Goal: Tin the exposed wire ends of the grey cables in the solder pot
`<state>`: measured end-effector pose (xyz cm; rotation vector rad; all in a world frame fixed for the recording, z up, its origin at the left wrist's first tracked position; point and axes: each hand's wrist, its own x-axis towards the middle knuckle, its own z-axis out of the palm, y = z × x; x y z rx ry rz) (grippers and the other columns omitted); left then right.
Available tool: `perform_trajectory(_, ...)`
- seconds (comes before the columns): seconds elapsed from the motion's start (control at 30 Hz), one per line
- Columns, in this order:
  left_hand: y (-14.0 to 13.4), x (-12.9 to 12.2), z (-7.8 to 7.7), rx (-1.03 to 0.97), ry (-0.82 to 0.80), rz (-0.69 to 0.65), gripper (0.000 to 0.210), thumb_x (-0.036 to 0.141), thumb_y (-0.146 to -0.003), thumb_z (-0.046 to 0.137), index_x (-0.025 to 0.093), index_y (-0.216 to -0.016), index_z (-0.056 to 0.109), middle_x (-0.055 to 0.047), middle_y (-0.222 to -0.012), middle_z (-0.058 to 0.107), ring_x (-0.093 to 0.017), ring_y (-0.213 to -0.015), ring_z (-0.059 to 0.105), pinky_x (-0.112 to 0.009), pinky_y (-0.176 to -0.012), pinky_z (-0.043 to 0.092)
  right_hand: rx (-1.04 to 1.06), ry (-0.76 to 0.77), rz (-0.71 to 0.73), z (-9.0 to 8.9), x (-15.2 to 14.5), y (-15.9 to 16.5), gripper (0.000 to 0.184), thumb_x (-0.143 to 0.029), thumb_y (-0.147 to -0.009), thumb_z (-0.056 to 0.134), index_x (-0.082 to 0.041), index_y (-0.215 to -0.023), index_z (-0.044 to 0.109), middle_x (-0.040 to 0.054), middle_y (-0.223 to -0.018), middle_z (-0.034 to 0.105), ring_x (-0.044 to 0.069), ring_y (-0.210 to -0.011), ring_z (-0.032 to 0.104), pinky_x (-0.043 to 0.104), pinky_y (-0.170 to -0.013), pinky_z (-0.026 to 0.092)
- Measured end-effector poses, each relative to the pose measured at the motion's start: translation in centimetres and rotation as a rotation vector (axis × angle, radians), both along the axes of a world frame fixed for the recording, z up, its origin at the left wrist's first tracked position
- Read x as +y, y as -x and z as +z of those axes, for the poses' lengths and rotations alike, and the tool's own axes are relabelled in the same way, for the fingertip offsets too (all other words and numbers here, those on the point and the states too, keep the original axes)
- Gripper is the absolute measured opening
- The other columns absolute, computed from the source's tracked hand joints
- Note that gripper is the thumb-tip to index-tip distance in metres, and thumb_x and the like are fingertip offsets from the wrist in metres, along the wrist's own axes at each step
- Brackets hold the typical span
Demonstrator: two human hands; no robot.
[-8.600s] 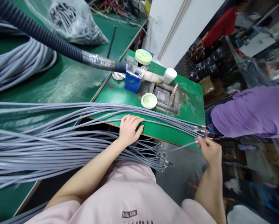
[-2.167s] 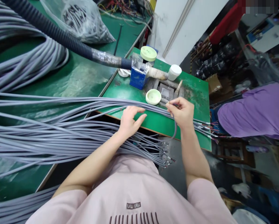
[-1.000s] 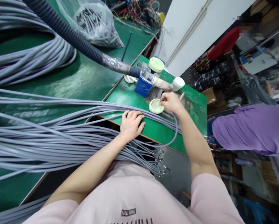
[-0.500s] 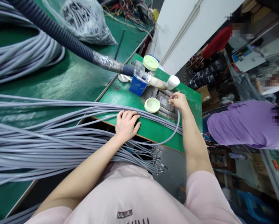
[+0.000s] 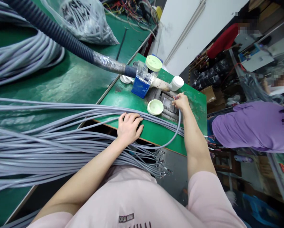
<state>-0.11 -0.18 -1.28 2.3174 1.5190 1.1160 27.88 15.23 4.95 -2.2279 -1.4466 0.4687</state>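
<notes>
My right hand (image 5: 181, 102) pinches the end of a grey cable (image 5: 176, 134), which bends down and back to the left. Thin wire ends stick out from its fingertips over the shiny square surface of what looks like a solder pot (image 5: 167, 104). My left hand (image 5: 129, 126) lies palm down on a bundle of grey cables (image 5: 101, 109), fingers spread over them. Just left of the pot is a pale green round dish (image 5: 155, 107). Below my left forearm, more grey cables (image 5: 68, 158) end in stripped tips.
A ribbed black hose (image 5: 72, 46) runs to a blue box (image 5: 141, 86) with a nozzle by the pot. White jar (image 5: 177, 83) and green lid (image 5: 153, 63) stand behind. A bag of cable pieces (image 5: 85, 22) lies at the back; a person in purple (image 5: 248, 126) is at right.
My right hand has shifted very slightly left with the cable end, still over the pot. The left hand stays in place on the cables.
</notes>
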Motion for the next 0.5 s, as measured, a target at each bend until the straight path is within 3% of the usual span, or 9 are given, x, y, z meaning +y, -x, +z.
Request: perform_trajectory(0.5,0.0,0.0,0.2,0.010,0.002,0.003,0.026,0.032,-0.087,0.056,0.023,-0.109,0.065,-0.008,-0.114,0.066,-0.027,-0.112,0.054,-0.049,-0.105,0.028,-0.090,0.048,0.031,-1.2,1.2,-0.6,0.020,-0.005,-0.055,0.057,-0.018,-0.071,0.055,-0.0048,-0.053,0.055,0.012,-0.046,0.053,0.025,-0.052,0.046)
